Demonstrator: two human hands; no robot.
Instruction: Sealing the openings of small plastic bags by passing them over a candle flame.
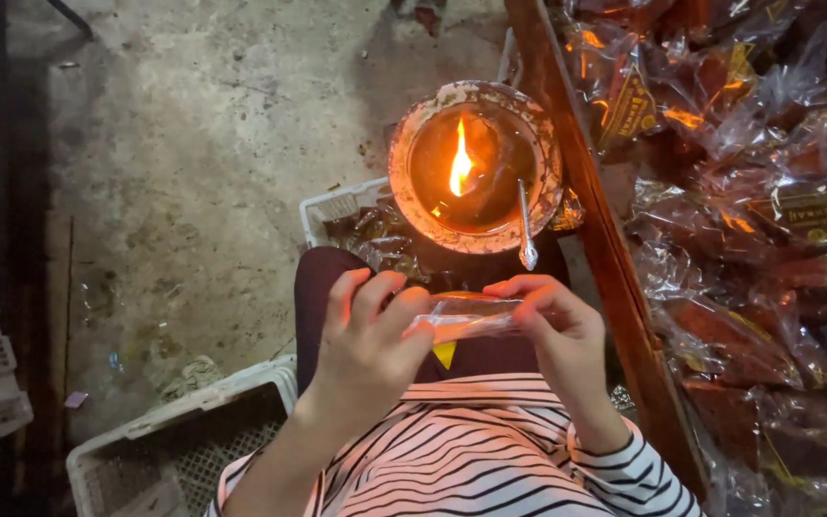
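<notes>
Just now, by parts:

Packet: a small clear plastic packet (466,316) with something reddish-brown inside is being held level between both hands, above the person's lap and just below the lamp.

Left hand: the left hand (370,340) is grasping the packet's left end, fingers curling over the top edge and the back of the hand facing the camera.

Right hand: the right hand (555,325) is pinching the packet's right end, fingertips (504,287) pressing along its upper edge.

Lamp: a round, worn metal bowl (476,168) is sitting just beyond the hands, a small flame (459,165) burning at its middle over dark liquid.

Metal rod: a thin metal rod (525,225) is leaning over the bowl's near rim, its lower tip pointing toward the packet.

Clothing: a striped sleeve (638,474) is covering the right wrist, and a dark apron (323,287) is lying across the lap.

Wooden rail: a wooden rail (595,239) is running diagonally just right of the lamp and the right hand.

Packed heap: a heap of filled clear packets (758,191) with yellow labels is lying beyond the rail, taking up the right side.

Crates: a white plastic crate (184,445) is standing at the lower left near the left arm; another white crate (337,206) is sitting under the lamp, holding more wrappers.

Floor: a stained concrete floor (193,144) is stretching away on the left.
</notes>
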